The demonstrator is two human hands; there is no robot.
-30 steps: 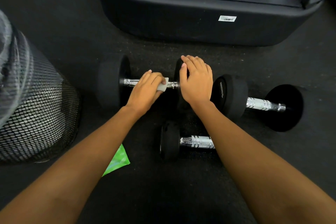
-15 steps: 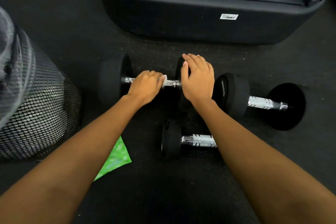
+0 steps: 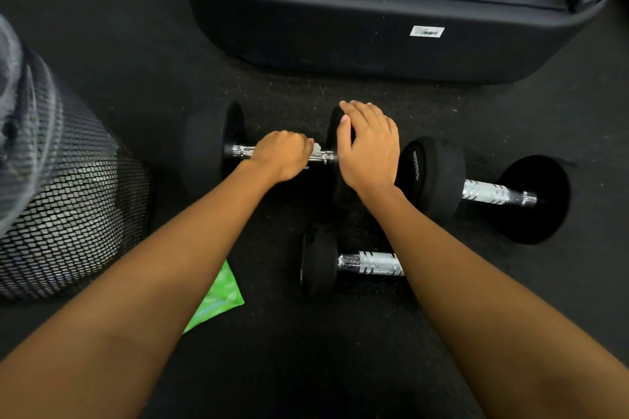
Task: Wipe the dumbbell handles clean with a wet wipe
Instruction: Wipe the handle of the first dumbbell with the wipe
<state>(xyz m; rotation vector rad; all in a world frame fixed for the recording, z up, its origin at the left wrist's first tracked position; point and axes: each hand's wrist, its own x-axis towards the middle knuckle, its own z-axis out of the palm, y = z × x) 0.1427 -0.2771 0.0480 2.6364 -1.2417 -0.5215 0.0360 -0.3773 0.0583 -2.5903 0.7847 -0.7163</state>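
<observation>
Far dumbbell (image 3: pixel 211 150) lying crosswise on the dark floor (image 3: pixel 306 367): the left hand (image 3: pixel 282 155) is curled over its chrome handle (image 3: pixel 242 150), fingers closed round a white wet wipe (image 3: pixel 316 148) held against the bar, while the right hand (image 3: pixel 369 146) lies with fingers together and nearly straight over the dumbbell's right head. A second dumbbell (image 3: pixel 493 192) lies just to the right, and a third dumbbell (image 3: pixel 371 263) lies nearer, partly under the right forearm. A green packet (image 3: pixel 218 299) lies at near left beside a mesh basket (image 3: pixel 68 214), and a black machine base (image 3: pixel 374 37) stands at the far side.
</observation>
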